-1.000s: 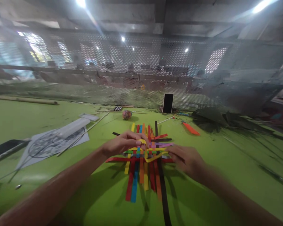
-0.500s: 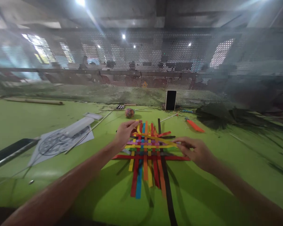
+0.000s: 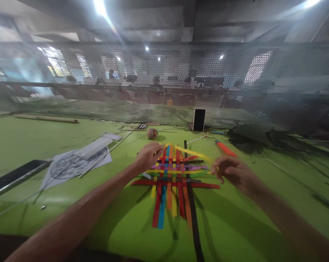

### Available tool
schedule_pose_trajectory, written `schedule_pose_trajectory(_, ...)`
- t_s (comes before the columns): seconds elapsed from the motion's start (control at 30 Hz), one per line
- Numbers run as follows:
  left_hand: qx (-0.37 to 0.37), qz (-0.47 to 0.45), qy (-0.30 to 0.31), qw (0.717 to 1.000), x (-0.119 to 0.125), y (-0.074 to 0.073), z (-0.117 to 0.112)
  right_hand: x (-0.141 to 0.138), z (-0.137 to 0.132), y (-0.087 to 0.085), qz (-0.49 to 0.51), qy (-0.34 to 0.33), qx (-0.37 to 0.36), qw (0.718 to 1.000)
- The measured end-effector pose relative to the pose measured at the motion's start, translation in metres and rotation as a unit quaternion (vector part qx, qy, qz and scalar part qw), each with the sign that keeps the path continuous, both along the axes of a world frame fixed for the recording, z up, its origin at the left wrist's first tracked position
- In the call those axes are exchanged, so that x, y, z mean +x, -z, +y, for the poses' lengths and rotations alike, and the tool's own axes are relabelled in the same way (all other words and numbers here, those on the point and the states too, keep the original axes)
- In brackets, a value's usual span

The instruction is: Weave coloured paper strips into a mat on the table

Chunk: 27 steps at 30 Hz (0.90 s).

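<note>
A mat of interlaced coloured strips (image 3: 169,171) lies on the green table, with red, blue, orange, yellow and black lengths crossing purple, green and grey ones. At its far left corner my left hand (image 3: 149,156) is closed, fingertips pinching a yellow strip (image 3: 194,151). That strip stretches in a slack arch above the far edge of the mat to my right hand (image 3: 232,171), whose curled fingers are closed at its other end. The exact grip of the right fingers is slightly blurred. A long black strip (image 3: 193,211) runs toward me at the mat's right side.
Behind the mat sit a multicoloured ball (image 3: 152,133) and an upright dark-screened phone (image 3: 199,120). Printed paper (image 3: 71,169) and a white roll (image 3: 94,147) lie left. An orange object (image 3: 226,148) and dark leaves (image 3: 249,136) are right. A perforated screen (image 3: 167,91) rises behind the table.
My right hand has moved a little to the right and away from the mat. The yellow strip, earlier low across the mat, now arches higher at its far edge. My head view has tilted slightly upward.
</note>
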<state>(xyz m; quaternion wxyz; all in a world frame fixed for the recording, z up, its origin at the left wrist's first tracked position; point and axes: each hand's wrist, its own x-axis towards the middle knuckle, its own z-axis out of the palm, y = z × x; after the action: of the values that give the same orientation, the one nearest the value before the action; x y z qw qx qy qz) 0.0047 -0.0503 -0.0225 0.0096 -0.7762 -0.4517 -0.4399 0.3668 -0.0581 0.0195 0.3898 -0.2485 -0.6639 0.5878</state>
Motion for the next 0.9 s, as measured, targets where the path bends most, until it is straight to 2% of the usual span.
schedule_pose_trajectory(0.13,-0.032,-0.017,-0.031,0.999,-0.008,0.001,0.002,0.004,0.005,0.004,-0.008,0.008,0.025,1.0)
schedule_pose_trajectory(0.27,-0.042,-0.056,-0.049,0.996,-0.012,-0.005,0.001,0.003,0.002,-0.001,-0.021,0.025,0.035,0.999)
schedule_pose_trajectory(0.43,-0.044,-0.084,-0.041,0.995,-0.011,-0.012,-0.002,0.003,0.003,-0.011,0.006,0.084,0.012,0.996)
schedule_pose_trajectory(0.53,-0.032,-0.093,-0.045,0.994,-0.009,-0.014,-0.003,0.005,0.007,-0.01,0.024,0.123,-0.004,0.992)
schedule_pose_trajectory(0.67,-0.035,-0.091,-0.056,0.994,-0.008,-0.012,-0.005,0.006,0.011,-0.008,0.011,0.139,-0.015,0.99)
schedule_pose_trajectory(0.9,-0.089,-0.133,-0.025,0.987,-0.007,-0.012,-0.007,0.016,0.021,-0.011,0.057,0.193,-0.038,0.979)
